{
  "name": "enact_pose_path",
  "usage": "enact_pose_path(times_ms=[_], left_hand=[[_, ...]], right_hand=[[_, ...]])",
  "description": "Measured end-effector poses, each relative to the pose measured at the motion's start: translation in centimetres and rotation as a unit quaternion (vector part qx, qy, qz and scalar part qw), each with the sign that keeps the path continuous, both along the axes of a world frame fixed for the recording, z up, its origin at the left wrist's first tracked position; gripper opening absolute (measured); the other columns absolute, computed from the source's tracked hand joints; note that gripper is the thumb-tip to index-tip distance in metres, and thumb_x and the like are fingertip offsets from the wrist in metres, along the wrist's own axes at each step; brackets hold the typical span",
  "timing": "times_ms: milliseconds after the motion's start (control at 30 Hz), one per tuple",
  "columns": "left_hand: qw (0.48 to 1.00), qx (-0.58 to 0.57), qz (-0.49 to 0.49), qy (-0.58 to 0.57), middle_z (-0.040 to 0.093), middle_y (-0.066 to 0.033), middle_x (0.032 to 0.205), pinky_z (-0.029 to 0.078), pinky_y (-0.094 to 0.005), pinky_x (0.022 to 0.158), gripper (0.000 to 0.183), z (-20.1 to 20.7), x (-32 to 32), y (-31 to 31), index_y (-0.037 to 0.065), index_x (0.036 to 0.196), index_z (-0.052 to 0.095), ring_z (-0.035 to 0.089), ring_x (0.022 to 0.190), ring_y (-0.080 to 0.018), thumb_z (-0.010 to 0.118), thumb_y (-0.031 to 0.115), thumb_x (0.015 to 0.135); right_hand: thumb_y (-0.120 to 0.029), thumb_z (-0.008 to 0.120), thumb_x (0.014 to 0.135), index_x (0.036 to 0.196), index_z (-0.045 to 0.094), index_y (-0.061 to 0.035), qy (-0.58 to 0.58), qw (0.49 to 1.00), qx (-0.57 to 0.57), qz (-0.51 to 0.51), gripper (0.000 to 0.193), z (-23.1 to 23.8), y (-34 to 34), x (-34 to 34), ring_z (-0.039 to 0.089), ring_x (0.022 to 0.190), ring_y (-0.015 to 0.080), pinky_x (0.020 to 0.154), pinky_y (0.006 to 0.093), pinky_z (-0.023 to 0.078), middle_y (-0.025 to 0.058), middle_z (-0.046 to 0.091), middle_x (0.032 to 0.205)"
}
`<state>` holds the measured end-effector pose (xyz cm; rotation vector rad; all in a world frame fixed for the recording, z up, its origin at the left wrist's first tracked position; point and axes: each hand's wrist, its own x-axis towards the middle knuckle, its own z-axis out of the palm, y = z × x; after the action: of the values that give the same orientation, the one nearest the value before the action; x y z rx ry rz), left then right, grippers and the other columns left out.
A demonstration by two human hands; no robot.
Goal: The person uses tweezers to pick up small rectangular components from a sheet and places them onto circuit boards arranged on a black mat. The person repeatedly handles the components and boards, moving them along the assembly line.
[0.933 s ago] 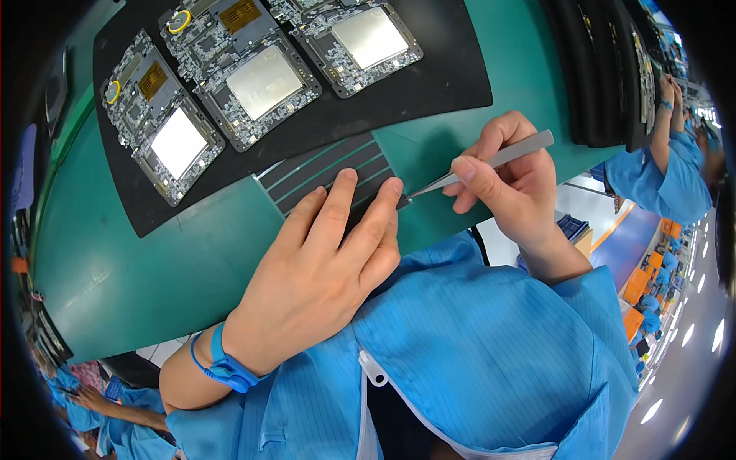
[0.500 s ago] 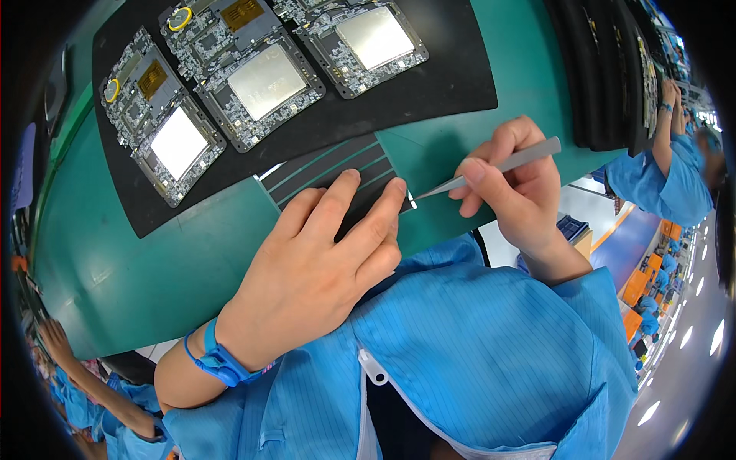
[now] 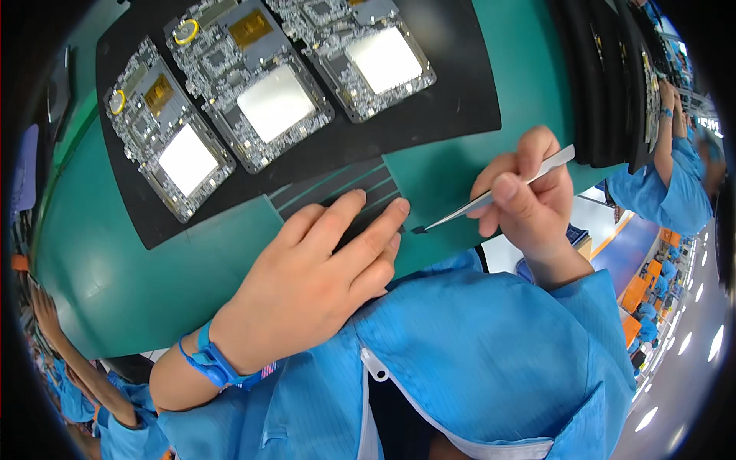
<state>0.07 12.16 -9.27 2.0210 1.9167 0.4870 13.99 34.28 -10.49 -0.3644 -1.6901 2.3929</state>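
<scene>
My left hand [image 3: 295, 280] lies with fingers spread over a sheet of black strips [image 3: 326, 186], divided by thin lines, on the green table. Its fingertips press the strips, and the palm hides the lower part. To the right of it, my right hand [image 3: 529, 199] pinches a pair of silver tweezers [image 3: 462, 211] between thumb and fingers. At the tips of the tweezers is a small black piece [image 3: 418, 230], just off the sheet's right edge. I cannot tell whether it is clear of the table.
Beyond the sheet, three circuit boards [image 3: 280, 103] with shiny metal plates rest on a black mat [image 3: 460, 100]. Dark stacked trays [image 3: 606, 84] stand at the far right. The green table [image 3: 184, 284] ends near my blue jacket. Other people work on both sides.
The tweezers have come away from the strips' right end, toward me, and a small dark piece now shows at their tips. My left hand stays on the sheet.
</scene>
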Motion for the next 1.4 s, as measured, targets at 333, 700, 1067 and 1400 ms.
enact_pose_path(times_ms=[333,700,1067,1400], left_hand=[[0.971,0.090,0.194,0.106,0.053,-0.0199,0.112,0.047,-0.0417,0.083,0.052,2.2,-3.6,3.9,-0.008,0.114,0.056,0.054,0.099,-0.0359,0.073,0.014,0.069],[0.950,0.139,0.181,0.214,0.058,-0.0220,0.110,0.050,-0.0377,0.079,0.049,-1.2,-4.4,4.3,-0.008,0.110,0.061,0.057,0.099,-0.0331,0.072,0.017,0.070],[0.946,0.149,0.179,0.227,0.059,-0.0224,0.107,0.051,-0.0372,0.077,0.045,-1.5,-4.5,4.5,-0.008,0.108,0.062,0.059,0.096,-0.0326,0.070,0.016,0.070],[0.949,0.152,0.185,0.206,0.057,-0.0215,0.114,0.049,-0.0372,0.077,0.045,-1.6,-4.5,4.5,-0.008,0.106,0.062,0.057,0.098,-0.0322,0.071,0.014,0.068]], right_hand=[[-0.017,0.061,0.090,0.090,0.041,-0.0061,0.012,0.998,0.036,-0.047,0.023,1.7,3.2,-12.1,0.061,0.050,0.0148,0.046,0.0221,0.046,0.0151,0.064,0.070],[-0.012,0.057,0.092,0.091,0.037,-0.0044,-0.010,0.998,0.042,-0.048,0.021,0.2,3.1,-13.0,0.063,0.048,0.0170,0.040,0.0239,0.047,0.0154,0.063,0.067],[-0.012,0.056,0.093,0.092,0.038,-0.0040,0.000,0.996,0.075,-0.054,0.020,0.1,2.7,-13.2,0.063,0.048,0.0164,0.041,0.0230,0.048,0.0144,0.062,0.067],[-0.010,0.057,0.092,0.094,0.037,-0.0028,0.001,0.995,0.072,-0.062,0.021,-0.1,2.7,-13.3,0.063,0.048,0.0166,0.040,0.0230,0.048,0.0137,0.061,0.065]])
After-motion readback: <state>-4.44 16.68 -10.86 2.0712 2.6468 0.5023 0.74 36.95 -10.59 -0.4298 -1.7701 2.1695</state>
